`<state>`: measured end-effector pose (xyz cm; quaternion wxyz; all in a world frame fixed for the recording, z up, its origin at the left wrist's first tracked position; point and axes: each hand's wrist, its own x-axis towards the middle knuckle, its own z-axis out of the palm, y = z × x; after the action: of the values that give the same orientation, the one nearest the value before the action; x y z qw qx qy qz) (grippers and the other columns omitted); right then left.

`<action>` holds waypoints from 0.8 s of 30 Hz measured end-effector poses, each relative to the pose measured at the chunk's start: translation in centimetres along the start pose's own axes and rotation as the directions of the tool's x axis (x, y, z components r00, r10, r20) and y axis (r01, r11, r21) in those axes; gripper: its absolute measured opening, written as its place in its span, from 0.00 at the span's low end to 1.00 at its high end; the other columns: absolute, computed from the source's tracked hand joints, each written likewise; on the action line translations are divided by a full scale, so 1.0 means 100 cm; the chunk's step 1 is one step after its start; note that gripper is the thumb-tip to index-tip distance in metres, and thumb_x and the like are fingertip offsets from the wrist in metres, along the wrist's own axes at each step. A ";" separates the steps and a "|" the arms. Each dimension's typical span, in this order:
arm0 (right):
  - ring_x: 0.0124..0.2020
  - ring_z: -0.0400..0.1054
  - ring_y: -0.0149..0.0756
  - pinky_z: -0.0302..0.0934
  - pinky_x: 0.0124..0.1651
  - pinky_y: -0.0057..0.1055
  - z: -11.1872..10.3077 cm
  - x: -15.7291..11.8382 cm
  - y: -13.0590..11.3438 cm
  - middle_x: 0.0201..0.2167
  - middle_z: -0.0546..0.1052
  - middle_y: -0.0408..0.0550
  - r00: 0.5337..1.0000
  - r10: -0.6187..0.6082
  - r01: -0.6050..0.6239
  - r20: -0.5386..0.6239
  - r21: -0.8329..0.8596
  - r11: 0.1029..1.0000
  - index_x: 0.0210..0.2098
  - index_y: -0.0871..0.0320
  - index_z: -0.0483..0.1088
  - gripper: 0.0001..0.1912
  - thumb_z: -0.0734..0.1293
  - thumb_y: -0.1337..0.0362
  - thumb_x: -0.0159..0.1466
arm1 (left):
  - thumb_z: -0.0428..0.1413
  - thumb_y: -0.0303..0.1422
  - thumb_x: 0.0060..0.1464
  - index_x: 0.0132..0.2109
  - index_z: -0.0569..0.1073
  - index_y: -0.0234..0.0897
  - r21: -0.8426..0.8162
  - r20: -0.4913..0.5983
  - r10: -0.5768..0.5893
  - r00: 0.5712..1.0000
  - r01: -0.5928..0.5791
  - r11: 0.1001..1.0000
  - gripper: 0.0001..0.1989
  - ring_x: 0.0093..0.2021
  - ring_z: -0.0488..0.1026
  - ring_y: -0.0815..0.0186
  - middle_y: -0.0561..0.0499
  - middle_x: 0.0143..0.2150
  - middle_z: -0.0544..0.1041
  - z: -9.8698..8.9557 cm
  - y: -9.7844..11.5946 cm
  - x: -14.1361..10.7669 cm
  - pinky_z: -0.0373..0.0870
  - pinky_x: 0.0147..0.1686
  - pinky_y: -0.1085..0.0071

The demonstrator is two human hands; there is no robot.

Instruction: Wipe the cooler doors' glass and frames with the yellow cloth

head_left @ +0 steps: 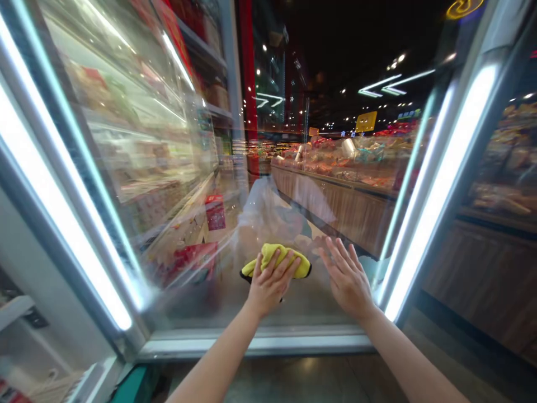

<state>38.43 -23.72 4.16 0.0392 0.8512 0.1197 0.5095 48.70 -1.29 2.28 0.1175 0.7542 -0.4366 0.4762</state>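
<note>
My left hand (pixel 271 282) presses a crumpled yellow cloth (pixel 280 258) flat against the lower part of a glass freezer door (pixel 251 168). My right hand (pixel 346 277) lies just to the right of the cloth, palm flat on the same glass with fingers spread and holding nothing. The glass reflects the shop aisle and lights, so what lies behind it is hard to make out.
Bright light strips run down the door frame on the left (pixel 62 201) and right (pixel 440 190). The door's metal bottom rail (pixel 260 342) sits below my hands. Shelves of packaged goods (pixel 126 140) and a wooden produce counter (pixel 348 207) show in the glass.
</note>
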 end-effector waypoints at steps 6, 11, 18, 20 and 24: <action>0.75 0.45 0.46 0.50 0.73 0.56 0.011 0.007 -0.012 0.72 0.59 0.52 1.000 0.013 -0.013 0.022 0.005 1.000 0.75 0.51 0.44 0.39 0.56 0.79 0.69 | 0.47 0.31 0.68 0.68 0.66 0.56 -0.039 0.185 -0.081 0.979 0.090 0.995 0.24 0.71 0.60 0.56 0.58 0.69 0.69 -0.015 -0.018 0.006 0.49 0.72 0.48; 0.76 0.44 0.46 0.51 0.73 0.56 0.012 0.008 -0.024 0.72 0.59 0.53 0.999 0.037 -0.037 0.038 0.013 0.999 0.74 0.53 0.50 0.37 0.56 0.79 0.68 | 0.54 0.29 0.64 0.72 0.60 0.48 0.208 -0.047 -0.289 0.956 0.293 0.933 0.31 0.76 0.44 0.52 0.48 0.72 0.63 -0.016 -0.021 -0.040 0.47 0.73 0.49; 0.75 0.45 0.46 0.49 0.74 0.55 0.011 0.012 -0.041 0.73 0.58 0.52 0.997 -0.044 0.043 0.063 0.010 0.999 0.75 0.52 0.47 0.39 0.56 0.79 0.67 | 0.51 0.31 0.65 0.69 0.64 0.58 0.155 0.027 -0.193 0.981 0.186 0.970 0.28 0.75 0.53 0.55 0.54 0.69 0.69 -0.002 -0.018 -0.045 0.45 0.73 0.47; 0.75 0.45 0.46 0.49 0.74 0.55 0.010 0.015 -0.041 0.73 0.57 0.51 0.999 -0.028 0.027 0.045 0.011 1.000 0.75 0.51 0.43 0.40 0.56 0.79 0.68 | 0.51 0.32 0.66 0.71 0.61 0.57 0.124 -0.003 -0.276 0.961 0.274 0.954 0.29 0.76 0.48 0.55 0.53 0.71 0.65 -0.008 -0.029 -0.034 0.47 0.73 0.47; 0.75 0.44 0.46 0.48 0.74 0.55 0.009 0.017 -0.041 0.73 0.55 0.50 0.999 -0.014 0.014 0.033 0.008 1.000 0.76 0.49 0.39 0.42 0.56 0.79 0.68 | 0.52 0.33 0.66 0.74 0.53 0.46 0.114 -0.179 -0.546 0.819 0.568 0.815 0.33 0.78 0.36 0.51 0.45 0.76 0.53 -0.014 -0.043 -0.041 0.50 0.72 0.44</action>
<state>39.29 -19.33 4.43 0.0414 0.8588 0.1270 0.4945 50.48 4.32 0.70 0.2202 0.8211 -0.1471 0.5056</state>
